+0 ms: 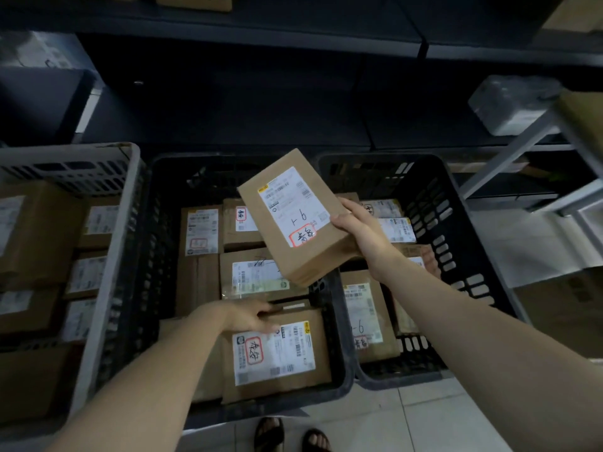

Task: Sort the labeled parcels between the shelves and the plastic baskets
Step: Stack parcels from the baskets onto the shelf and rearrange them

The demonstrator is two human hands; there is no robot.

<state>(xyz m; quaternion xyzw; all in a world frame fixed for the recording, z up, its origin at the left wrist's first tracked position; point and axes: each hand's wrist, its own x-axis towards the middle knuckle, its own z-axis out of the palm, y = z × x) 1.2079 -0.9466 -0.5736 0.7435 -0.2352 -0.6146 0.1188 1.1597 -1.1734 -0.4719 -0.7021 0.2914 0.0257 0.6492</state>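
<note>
Left of the middle black basket (156, 256), the grey basket (98, 168) is stocked with labelled boxes lying in rows; we judge that portion sorted. Inside the middle black basket the floor is nearly covered with parcels, labels up. The left hand (248, 316) rests on the near parcel (277, 357) at the basket's front, fingers stretched flat over its far edge and gripping nothing that we can see.

Above the basket's right rim, the held parcel (293, 220) is raised clear of the load, tilted, with its label facing us. The right hand (355, 230) clasps its corner, thumb on the label face and fingers beneath.

Right of the middle black basket, the right black basket (440, 207) holds fewer parcels. Behind the middle black basket, the shelves (261, 40) are dark and carry a few boxes at the edges of view.

Assessment: sorting is well advanced but unfinished. The held parcel awaits placement, and we cannot tell its destination.
</note>
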